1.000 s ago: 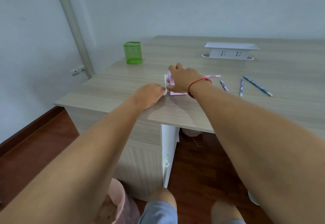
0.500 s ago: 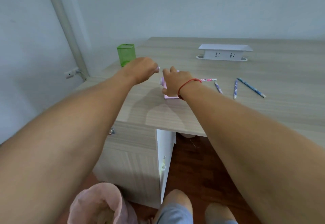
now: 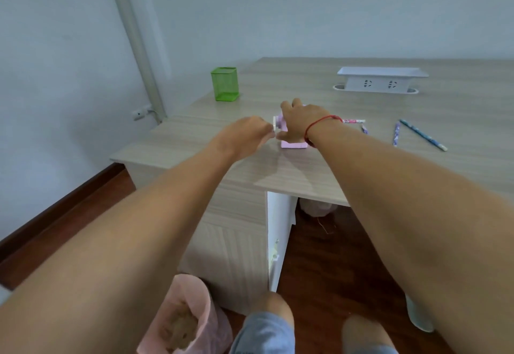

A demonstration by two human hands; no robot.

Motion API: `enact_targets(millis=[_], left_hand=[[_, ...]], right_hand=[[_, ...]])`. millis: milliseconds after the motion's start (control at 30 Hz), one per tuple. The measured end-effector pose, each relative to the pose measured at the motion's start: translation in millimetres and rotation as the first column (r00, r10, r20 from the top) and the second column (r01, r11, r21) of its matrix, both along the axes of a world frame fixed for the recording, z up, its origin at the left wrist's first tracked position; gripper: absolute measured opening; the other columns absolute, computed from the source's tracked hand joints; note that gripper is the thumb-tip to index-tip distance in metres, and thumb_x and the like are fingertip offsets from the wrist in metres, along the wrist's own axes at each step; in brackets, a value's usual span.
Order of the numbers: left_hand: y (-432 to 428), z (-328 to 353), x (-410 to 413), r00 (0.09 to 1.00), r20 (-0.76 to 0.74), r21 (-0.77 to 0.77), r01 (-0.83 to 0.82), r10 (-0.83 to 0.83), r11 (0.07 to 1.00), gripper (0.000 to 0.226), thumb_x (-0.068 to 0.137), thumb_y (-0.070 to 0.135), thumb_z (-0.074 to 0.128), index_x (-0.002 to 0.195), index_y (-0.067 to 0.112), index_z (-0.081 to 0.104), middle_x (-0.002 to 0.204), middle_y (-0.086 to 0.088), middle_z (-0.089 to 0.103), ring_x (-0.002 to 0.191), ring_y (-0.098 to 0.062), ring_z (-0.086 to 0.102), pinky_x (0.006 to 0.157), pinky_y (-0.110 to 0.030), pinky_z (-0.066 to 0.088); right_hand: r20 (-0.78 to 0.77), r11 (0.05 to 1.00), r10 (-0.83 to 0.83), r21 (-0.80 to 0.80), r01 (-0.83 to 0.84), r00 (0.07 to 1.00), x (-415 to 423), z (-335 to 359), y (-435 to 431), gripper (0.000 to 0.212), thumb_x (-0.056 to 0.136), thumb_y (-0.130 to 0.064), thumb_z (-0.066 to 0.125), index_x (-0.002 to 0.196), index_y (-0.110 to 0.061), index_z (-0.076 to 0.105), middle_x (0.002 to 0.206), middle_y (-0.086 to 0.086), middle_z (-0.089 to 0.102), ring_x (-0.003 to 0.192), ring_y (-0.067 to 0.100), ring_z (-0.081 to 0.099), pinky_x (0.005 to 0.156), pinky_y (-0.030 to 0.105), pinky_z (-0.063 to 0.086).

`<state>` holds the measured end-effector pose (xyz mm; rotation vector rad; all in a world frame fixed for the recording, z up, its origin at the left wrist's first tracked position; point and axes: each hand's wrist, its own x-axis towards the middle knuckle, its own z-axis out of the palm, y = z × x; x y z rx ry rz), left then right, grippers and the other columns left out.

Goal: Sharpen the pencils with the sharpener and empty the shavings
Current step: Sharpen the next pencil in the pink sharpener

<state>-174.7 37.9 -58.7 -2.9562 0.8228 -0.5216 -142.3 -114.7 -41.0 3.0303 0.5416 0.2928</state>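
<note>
A bare strip of desk (image 3: 306,181) is left open between the sharpener (image 3: 294,144) and the near edge. The crank (image 3: 274,126) side is taken by the left hand (image 3: 244,135), the top by the right hand (image 3: 303,121). Rightward, pencils (image 3: 396,134) are strewn; behind, the green holder (image 3: 224,83) and socket box (image 3: 381,82) are standing.

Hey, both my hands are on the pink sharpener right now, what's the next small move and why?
Probably turn the crank with the left hand. Its fingers pinch the crank at the left end of the sharpener, the right hand grips the body and steadies it on the desk, and a pink pencil pokes out beside that wrist, seemingly seated in it.
</note>
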Motion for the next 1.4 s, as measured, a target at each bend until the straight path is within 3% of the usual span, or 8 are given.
enact_targets(millis=[200, 567, 667, 767, 867, 1067, 1267, 1400], left_hand=[[-5.1, -11.8, 16.5, 0.991, -0.103, 0.163, -0.071, 0.088, 0.984, 0.03, 0.099, 0.015, 0.038, 0.097, -0.001, 0.063, 0.097, -0.023, 0.065, 0.09, -0.04, 0.063, 0.078, -0.045, 0.05], [-5.8, -35.3, 43.9, 0.97, -0.206, -0.024, -0.138, 0.13, 0.99, 0.033, 0.1, 0.026, 0.037, 0.109, 0.008, 0.063, 0.112, -0.018, 0.064, 0.102, -0.035, 0.059, 0.088, -0.039, 0.045], [-3.2, -29.2, 54.9, 0.967, -0.222, 0.022, -0.12, 0.122, 0.992, 0.033, 0.099, 0.026, 0.037, 0.11, 0.009, 0.064, 0.112, -0.017, 0.065, 0.102, -0.035, 0.06, 0.09, -0.042, 0.046], [-7.9, -20.2, 66.7, 0.968, -0.188, 0.124, -0.142, 0.163, 0.982, 0.032, 0.098, 0.027, 0.04, 0.106, 0.01, 0.065, 0.108, -0.016, 0.065, 0.098, -0.035, 0.061, 0.082, -0.038, 0.048], [-10.2, -8.5, 73.8, 0.974, -0.09, 0.159, -0.192, 0.208, 0.968, 0.025, 0.095, 0.022, 0.044, 0.1, 0.008, 0.064, 0.1, -0.016, 0.065, 0.091, -0.035, 0.062, 0.068, -0.032, 0.04], [-11.7, 9.8, 71.9, 0.996, 0.049, 0.209, -0.077, 0.069, 0.975, 0.017, 0.087, 0.003, 0.047, 0.084, 0.007, 0.064, 0.085, -0.016, 0.064, 0.081, -0.037, 0.062, 0.064, -0.039, 0.047], [-9.2, 6.4, 53.5, 0.988, 0.147, 0.178, -0.078, 0.052, 0.981, 0.028, 0.088, -0.002, 0.046, 0.104, 0.01, 0.066, 0.092, -0.017, 0.064, 0.085, -0.039, 0.063, 0.062, -0.037, 0.042], [-8.5, 5.6, 46.2, 0.974, 0.205, 0.235, -0.141, 0.092, 0.962, 0.023, 0.089, -0.002, 0.045, 0.099, 0.007, 0.064, 0.09, -0.016, 0.063, 0.084, -0.038, 0.062, 0.056, -0.034, 0.033]], right_hand=[[-0.005, 1.0, -0.014, -0.027, 0.014, 1.0, 2.7, 2.2, 0.8, 0.063, 0.087, -0.045, 0.058, 0.136, -0.012, 0.036, 0.136, 0.011, 0.042, 0.118, 0.036, 0.054, 0.092, 0.041, 0.043], [0.063, 0.998, 0.049, -0.039, -0.046, 0.997, 8.4, 0.5, -2.7, 0.059, 0.088, -0.046, 0.054, 0.134, -0.012, 0.039, 0.133, 0.011, 0.044, 0.115, 0.035, 0.055, 0.09, 0.04, 0.042], [0.051, 0.998, 0.053, -0.033, -0.052, 0.997, 8.4, 0.1, -5.8, 0.063, 0.089, -0.051, 0.051, 0.136, -0.012, 0.037, 0.136, 0.011, 0.043, 0.117, 0.035, 0.054, 0.092, 0.041, 0.042], [0.062, 0.998, 0.057, -0.018, -0.056, 0.996, 8.7, -0.9, -8.5, 0.06, 0.089, -0.047, 0.051, 0.136, -0.012, 0.038, 0.136, 0.011, 0.043, 0.116, 0.036, 0.054, 0.091, 0.041, 0.042], [0.065, 0.998, 0.064, 0.002, -0.065, 0.996, 7.7, -3.3, -10.1, 0.057, 0.088, -0.043, 0.052, 0.134, -0.014, 0.039, 0.134, 0.01, 0.044, 0.116, 0.035, 0.055, 0.09, 0.04, 0.042], [0.01, 1.0, -0.001, -0.014, 0.002, 1.0, -4.6, 2.3, -16.0, 0.057, 0.089, -0.043, 0.053, 0.136, -0.016, 0.037, 0.134, 0.009, 0.044, 0.114, 0.035, 0.056, 0.083, 0.036, 0.039], [0.085, 1.0, 0.006, -0.015, -0.005, 0.996, -23.1, -3.6, -14.1, 0.052, 0.088, -0.038, 0.055, 0.132, -0.016, 0.039, 0.133, 0.007, 0.044, 0.12, 0.03, 0.053, 0.093, 0.037, 0.041], [0.114, 1.0, 0.017, -0.018, -0.015, 0.993, -28.6, -6.5, -15.9, 0.056, 0.088, -0.04, 0.055, 0.136, -0.017, 0.037, 0.135, 0.008, 0.043, 0.12, 0.031, 0.053, 0.093, 0.038, 0.041]])
